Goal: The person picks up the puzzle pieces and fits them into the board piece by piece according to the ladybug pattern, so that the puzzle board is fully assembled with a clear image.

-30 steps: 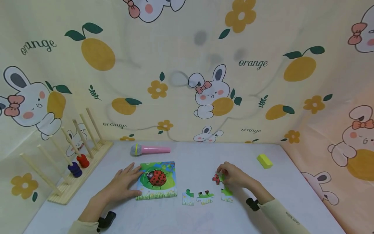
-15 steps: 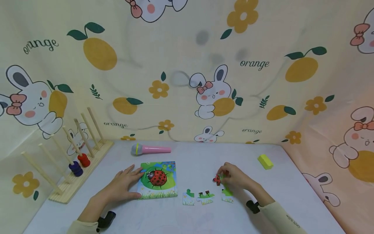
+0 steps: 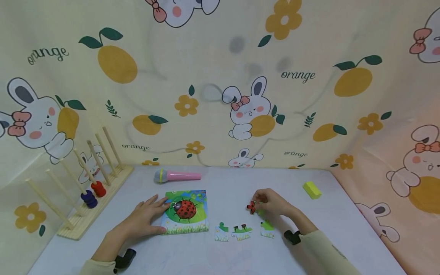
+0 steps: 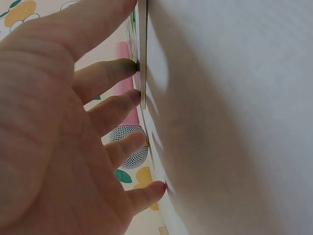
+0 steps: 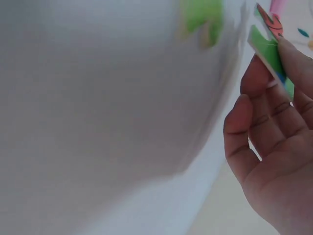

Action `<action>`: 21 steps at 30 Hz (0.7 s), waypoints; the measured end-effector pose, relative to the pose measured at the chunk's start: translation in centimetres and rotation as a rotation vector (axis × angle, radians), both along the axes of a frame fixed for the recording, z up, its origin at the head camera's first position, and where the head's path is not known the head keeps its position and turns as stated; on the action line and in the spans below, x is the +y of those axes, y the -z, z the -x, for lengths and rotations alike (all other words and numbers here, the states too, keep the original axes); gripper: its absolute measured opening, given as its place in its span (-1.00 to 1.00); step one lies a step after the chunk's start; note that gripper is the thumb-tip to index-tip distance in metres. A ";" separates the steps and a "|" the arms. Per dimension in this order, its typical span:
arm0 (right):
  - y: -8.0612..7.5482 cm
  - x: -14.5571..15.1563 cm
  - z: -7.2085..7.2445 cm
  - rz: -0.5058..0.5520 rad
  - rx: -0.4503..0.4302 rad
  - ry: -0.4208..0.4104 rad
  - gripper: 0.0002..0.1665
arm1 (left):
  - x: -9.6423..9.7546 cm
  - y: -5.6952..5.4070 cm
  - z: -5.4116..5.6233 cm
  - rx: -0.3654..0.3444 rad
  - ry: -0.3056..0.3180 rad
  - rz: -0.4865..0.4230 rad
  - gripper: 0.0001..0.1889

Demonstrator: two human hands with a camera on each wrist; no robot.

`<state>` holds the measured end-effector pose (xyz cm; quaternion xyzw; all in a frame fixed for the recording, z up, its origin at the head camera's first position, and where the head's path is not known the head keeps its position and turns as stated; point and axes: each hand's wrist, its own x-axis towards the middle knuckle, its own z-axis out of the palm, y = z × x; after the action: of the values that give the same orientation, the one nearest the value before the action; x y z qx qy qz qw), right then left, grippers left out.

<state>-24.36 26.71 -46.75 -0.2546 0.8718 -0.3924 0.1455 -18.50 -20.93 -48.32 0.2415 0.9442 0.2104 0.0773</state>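
Note:
In the head view my left hand [image 3: 146, 217] lies at the left edge of a square ladybug picture board [image 3: 185, 211], fingers spread. The left wrist view shows fingertips touching that board's edge [image 4: 143, 54], with the fingers fairly straight. My right hand [image 3: 273, 203] pinches a jigsaw puzzle piece [image 5: 268, 51] between thumb and fingers, green with a red part [image 3: 251, 207] that shows at the left of the fingertips. Below it on the table lie more puzzle pieces: a left one [image 3: 221, 233], a middle one [image 3: 242, 231] and a right one [image 3: 267, 230], all with green and grass.
A pink toy microphone [image 3: 178, 176] lies behind the board. On the left stands a wooden peg rack [image 3: 99, 202] with blue rings [image 3: 89, 199] and red rings [image 3: 98, 189]. A yellow block [image 3: 311, 190] lies at the far right of the white table [image 3: 192, 256].
My right hand has shifted slightly left and up with the puzzle piece. The left hand stays at the board, and the pieces on the table have not moved.

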 end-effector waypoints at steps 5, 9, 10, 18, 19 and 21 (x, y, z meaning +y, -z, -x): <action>-0.1 -3.1 1.4 0.061 -0.026 -0.041 -0.89 | 0.0 0.0 0.1 -0.004 -0.011 0.009 -0.04; -0.3 -6.8 2.0 0.087 -0.024 -0.090 -0.86 | 0.0 0.0 0.0 0.008 -0.009 0.006 -0.03; -0.8 -7.8 1.8 0.091 -0.022 -0.105 -0.86 | 0.0 0.0 0.0 0.010 -0.009 0.006 -0.02; -0.2 -13.4 2.5 0.071 -0.048 -0.164 -0.87 | 0.1 -0.1 -0.1 0.006 -0.005 -0.003 -0.03; -0.2 -13.9 2.5 0.070 -0.050 -0.171 -0.87 | 0.0 0.0 -0.1 0.005 -0.007 -0.003 -0.03; -0.2 -14.9 2.4 0.072 -0.046 -0.187 -0.87 | 0.0 0.1 0.0 0.000 -0.011 0.000 -0.03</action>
<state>-26.76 11.83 -46.59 -0.3308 0.8259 -0.4141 0.1924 -18.46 -20.90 -48.37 0.2363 0.9454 0.2110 0.0763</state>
